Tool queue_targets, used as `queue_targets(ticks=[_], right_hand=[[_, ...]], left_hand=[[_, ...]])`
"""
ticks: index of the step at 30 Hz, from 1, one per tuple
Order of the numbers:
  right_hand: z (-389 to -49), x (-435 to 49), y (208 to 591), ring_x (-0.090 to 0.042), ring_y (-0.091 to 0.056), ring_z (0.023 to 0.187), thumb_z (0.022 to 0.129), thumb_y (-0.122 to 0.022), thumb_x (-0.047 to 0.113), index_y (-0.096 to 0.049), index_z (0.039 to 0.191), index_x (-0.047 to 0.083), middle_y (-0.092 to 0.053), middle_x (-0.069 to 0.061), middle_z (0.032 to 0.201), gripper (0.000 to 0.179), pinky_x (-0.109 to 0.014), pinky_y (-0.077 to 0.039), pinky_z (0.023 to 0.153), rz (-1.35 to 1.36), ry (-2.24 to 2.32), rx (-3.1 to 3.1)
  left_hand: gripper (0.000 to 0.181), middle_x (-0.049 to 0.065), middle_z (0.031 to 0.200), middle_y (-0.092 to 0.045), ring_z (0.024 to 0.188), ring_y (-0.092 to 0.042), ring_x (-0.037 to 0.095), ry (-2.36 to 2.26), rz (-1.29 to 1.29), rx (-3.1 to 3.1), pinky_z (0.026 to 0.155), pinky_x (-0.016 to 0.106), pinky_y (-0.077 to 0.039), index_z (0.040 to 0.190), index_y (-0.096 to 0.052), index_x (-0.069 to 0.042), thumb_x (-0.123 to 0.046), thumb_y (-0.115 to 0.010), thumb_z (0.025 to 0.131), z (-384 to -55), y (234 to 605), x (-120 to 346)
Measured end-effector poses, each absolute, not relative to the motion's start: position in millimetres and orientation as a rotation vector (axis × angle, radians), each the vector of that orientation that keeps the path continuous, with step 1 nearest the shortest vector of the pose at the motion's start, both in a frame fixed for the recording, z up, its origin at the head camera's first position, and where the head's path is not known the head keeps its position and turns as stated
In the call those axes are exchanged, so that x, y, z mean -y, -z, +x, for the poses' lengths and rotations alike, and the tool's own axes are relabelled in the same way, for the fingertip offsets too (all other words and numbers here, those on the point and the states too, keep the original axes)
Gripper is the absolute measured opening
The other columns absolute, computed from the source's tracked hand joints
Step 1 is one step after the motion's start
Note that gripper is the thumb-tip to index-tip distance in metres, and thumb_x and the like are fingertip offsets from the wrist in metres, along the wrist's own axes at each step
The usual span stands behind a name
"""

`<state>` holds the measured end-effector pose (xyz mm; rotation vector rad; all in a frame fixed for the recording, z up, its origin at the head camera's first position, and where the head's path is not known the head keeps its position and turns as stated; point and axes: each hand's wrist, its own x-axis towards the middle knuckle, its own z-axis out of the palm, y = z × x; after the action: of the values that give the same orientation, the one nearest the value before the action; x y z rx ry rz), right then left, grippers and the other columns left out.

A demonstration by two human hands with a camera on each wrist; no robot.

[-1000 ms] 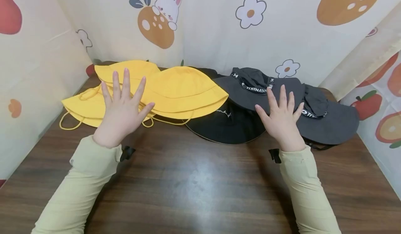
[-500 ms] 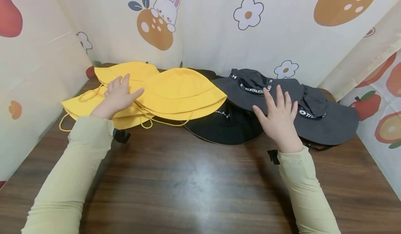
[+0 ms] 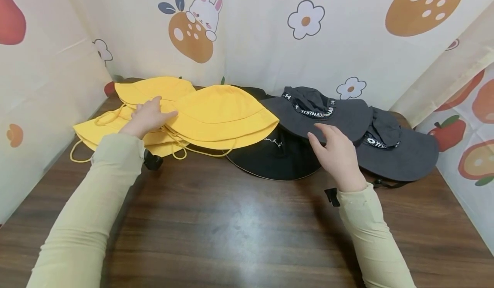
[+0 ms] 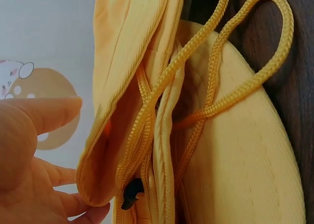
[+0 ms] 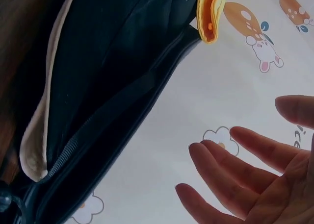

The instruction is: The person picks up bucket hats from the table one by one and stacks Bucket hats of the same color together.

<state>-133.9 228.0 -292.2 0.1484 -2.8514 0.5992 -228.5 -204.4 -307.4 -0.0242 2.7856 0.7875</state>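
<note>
Overlapping yellow bucket hats (image 3: 227,118) with thin cords lie at the left and middle. My left hand (image 3: 147,118) is over the left part of this pile. In the left wrist view the thumb (image 4: 51,113) stands apart from a yellow brim (image 4: 93,180), and fingertips reach its lower edge. A black hat (image 3: 283,163) with white script lies under the yellow one. At the right are two dark grey hats, a nearer-middle one (image 3: 347,112) and a far-right one (image 3: 409,157). My right hand (image 3: 339,159) hovers before them, fingers loosely bent, holding nothing.
The hats rest along the back of a brown wooden table (image 3: 231,236). A patterned curtain (image 3: 254,31) hangs behind and along both sides. Another dark cord (image 3: 390,184) sticks out beneath the far-right hat.
My left hand has moved from a raised spread pose down onto the left yellow hats, its fingers bending. My right hand has turned slightly, its fingers lower and less spread. The hats stay put.
</note>
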Motion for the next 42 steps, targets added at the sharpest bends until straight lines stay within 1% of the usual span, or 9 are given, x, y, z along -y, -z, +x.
queue_targets(ticks=[8, 12, 14, 19, 23, 31, 34, 38, 42], right_hand=[[-133.8, -227.1, 295.4, -0.035, -0.058, 0.103, 0.098, -0.048, 0.032, -0.055, 0.128, 0.003, -0.056, -0.02, 0.126, 0.042, -0.052, -0.046, 0.082, 0.162, -0.648, 2.882], [-135.1, -226.5, 296.0, -0.035, -0.058, 0.102, 0.098, -0.049, 0.031, -0.057, 0.127, 0.002, -0.058, -0.02, 0.123, 0.041, -0.051, -0.046, 0.082, 0.166, -0.645, 2.887], [-135.8, -226.0, 296.9, -0.034, -0.058, 0.099, 0.098, -0.049, 0.031, -0.057, 0.126, 0.002, -0.059, -0.02, 0.12, 0.041, -0.05, -0.046, 0.08, 0.172, -0.641, 2.886], [-137.6, -225.1, 299.7, -0.031, -0.057, 0.091, 0.098, -0.05, 0.031, -0.059, 0.124, 0.003, -0.061, -0.019, 0.112, 0.04, -0.048, -0.045, 0.076, 0.188, -0.635, 2.887], [-138.6, -224.5, 301.0, -0.03, -0.056, 0.091, 0.098, -0.05, 0.031, -0.059, 0.124, 0.003, -0.061, -0.019, 0.111, 0.039, -0.047, -0.045, 0.075, 0.193, -0.644, 2.902], [-138.6, -223.5, 302.9, -0.03, -0.057, 0.093, 0.098, -0.05, 0.029, -0.058, 0.124, 0.002, -0.061, -0.019, 0.115, 0.039, -0.047, -0.046, 0.076, 0.195, -0.664, 2.917], [-138.9, -223.6, 303.4, -0.03, -0.057, 0.094, 0.098, -0.05, 0.029, -0.058, 0.124, 0.002, -0.06, -0.019, 0.116, 0.039, -0.047, -0.046, 0.077, 0.202, -0.666, 2.916], [-139.1, -223.3, 303.6, -0.03, -0.058, 0.096, 0.098, -0.05, 0.029, -0.059, 0.124, 0.002, -0.06, -0.019, 0.119, 0.039, -0.048, -0.047, 0.079, 0.208, -0.674, 2.914], [-139.1, -223.4, 303.9, -0.031, -0.058, 0.098, 0.098, -0.05, 0.03, -0.058, 0.125, 0.002, -0.059, -0.018, 0.121, 0.039, -0.049, -0.047, 0.08, 0.208, -0.685, 2.918]], left_hand=[[0.091, 0.032, 0.148, -0.024, 0.132, -0.011, 0.06, -0.871, -0.074, -2.775, 0.102, 0.071, -0.007, 0.15, -0.004, 0.001, -0.05, -0.05, 0.091, -227.7, 308.8, 205.3], [0.086, 0.029, 0.148, -0.027, 0.13, -0.029, 0.049, -1.102, -0.153, -2.752, 0.104, 0.061, -0.025, 0.15, -0.01, -0.001, -0.047, -0.051, 0.091, -225.4, 309.0, 204.9], [0.08, 0.024, 0.137, -0.039, 0.114, -0.048, 0.033, -1.331, -0.23, -2.686, 0.097, 0.046, -0.041, 0.15, -0.015, -0.002, -0.044, -0.052, 0.092, -223.3, 307.3, 203.5], [0.052, -0.004, 0.108, -0.043, 0.09, -0.048, 0.007, -2.232, -0.368, -1.972, 0.073, 0.018, -0.047, 0.137, -0.039, -0.014, -0.032, -0.06, 0.092, -216.3, 303.2, 198.5], [0.026, -0.001, 0.111, -0.048, 0.101, -0.05, 0.009, -2.576, -0.364, -1.239, 0.079, 0.023, -0.049, 0.114, -0.045, -0.014, -0.015, -0.059, 0.093, -211.6, 307.3, 195.2], [0.022, -0.005, 0.1, -0.066, 0.089, -0.065, 0.008, -2.262, -0.113, -1.42, 0.074, 0.026, -0.055, 0.119, -0.046, -0.011, -0.015, -0.051, 0.098, -203.7, 320.3, 175.4], [0.026, -0.009, 0.086, -0.067, 0.064, -0.059, 0.003, -2.068, -0.104, -1.697, 0.073, 0.023, -0.054, 0.121, -0.044, -0.007, -0.018, -0.05, 0.099, -201.1, 321.3, 166.3], [0.03, -0.011, 0.056, -0.053, 0.041, -0.034, 0.004, -1.791, -0.128, -2.03, 0.072, 0.022, -0.053, 0.112, -0.048, 0.003, -0.024, -0.046, 0.1, -198.4, 322.8, 160.6], [0.028, -0.012, 0.053, -0.046, 0.041, -0.04, 0.004, -1.752, -0.141, -2.117, 0.074, 0.024, -0.052, 0.1, -0.052, 0.0, -0.028, -0.046, 0.1, -195.6, 326.0, 161.7]])
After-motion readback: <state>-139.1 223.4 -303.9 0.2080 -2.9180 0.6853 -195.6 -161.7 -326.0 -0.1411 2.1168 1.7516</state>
